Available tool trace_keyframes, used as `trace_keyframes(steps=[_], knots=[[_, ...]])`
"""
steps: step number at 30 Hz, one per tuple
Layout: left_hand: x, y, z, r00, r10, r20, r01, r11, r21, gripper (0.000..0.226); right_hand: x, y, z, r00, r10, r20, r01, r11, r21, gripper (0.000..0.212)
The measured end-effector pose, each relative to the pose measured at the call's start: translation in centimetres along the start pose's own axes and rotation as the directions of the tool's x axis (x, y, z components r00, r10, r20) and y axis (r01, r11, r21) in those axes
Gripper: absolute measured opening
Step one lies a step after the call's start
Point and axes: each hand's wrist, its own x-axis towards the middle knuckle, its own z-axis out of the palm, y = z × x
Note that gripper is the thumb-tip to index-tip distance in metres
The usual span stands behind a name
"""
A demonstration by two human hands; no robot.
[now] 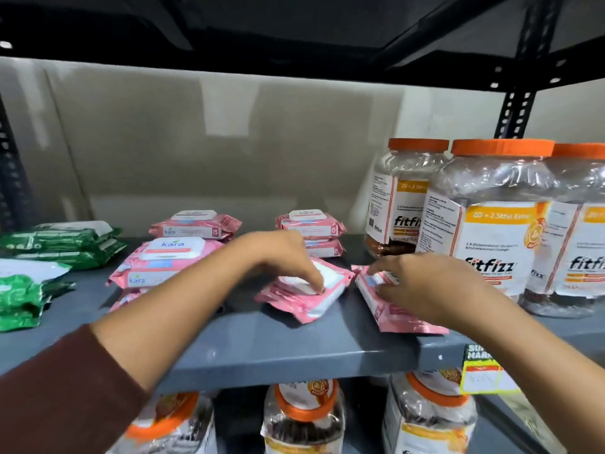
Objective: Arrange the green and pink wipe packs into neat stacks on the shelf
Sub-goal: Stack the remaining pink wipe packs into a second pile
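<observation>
On the grey shelf [278, 348], my left hand [281, 257] pinches the white lid of a loose pink wipe pack [307, 299] near the front middle. My right hand [429, 286] rests on a second loose pink pack [393, 316] lying tilted just to its right; its grip is partly hidden. A pink stack [167, 267] stands at the left, with a single pink pack [196, 226] behind it. A two-pack pink stack [314, 232] sits at the back middle. Green packs [65, 242] are piled at the far left, more green packs [19, 296] nearer the front.
Large clear jars with orange lids [491, 221] crowd the right side of the shelf, close to my right hand. More such jars [304, 417] stand on the shelf below. A yellow price label [484, 371] hangs on the shelf's front edge. Black uprights frame both sides.
</observation>
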Motion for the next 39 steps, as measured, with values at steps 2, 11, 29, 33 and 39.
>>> trace_keyframes(steps=[2, 11, 29, 33, 39], knots=[[0.3, -0.4, -0.3, 0.994, 0.058, 0.092, -0.050, 0.995, -0.082, 0.029, -0.3, 0.7, 0.5, 1.000, -0.014, -0.023, 0.013, 0.999, -0.034, 0.040], [0.9, 0.7, 0.9, 0.997, 0.070, 0.027, -0.066, 0.989, -0.135, 0.048, 0.3, 2.1, 1.8, 0.994, -0.097, -0.056, 0.089, 0.987, -0.135, 0.039], [-4.0, -1.5, 5.4, 0.962, -0.224, -0.153, 0.193, 0.961, -0.198, 0.029, 8.6, 1.2, 2.7, 0.927, -0.352, 0.129, 0.313, 0.917, 0.249, 0.057], [-3.2, -0.8, 4.1, 0.946, -0.303, -0.110, 0.254, 0.911, -0.324, 0.026, 7.0, 0.6, 1.9, 0.907, -0.388, 0.167, 0.333, 0.899, 0.283, 0.050], [-1.2, 1.4, 3.0, 0.972, -0.161, -0.169, 0.146, 0.985, -0.096, 0.029, 4.1, 0.4, 0.7, 0.924, -0.341, 0.174, 0.223, 0.849, 0.480, 0.041]])
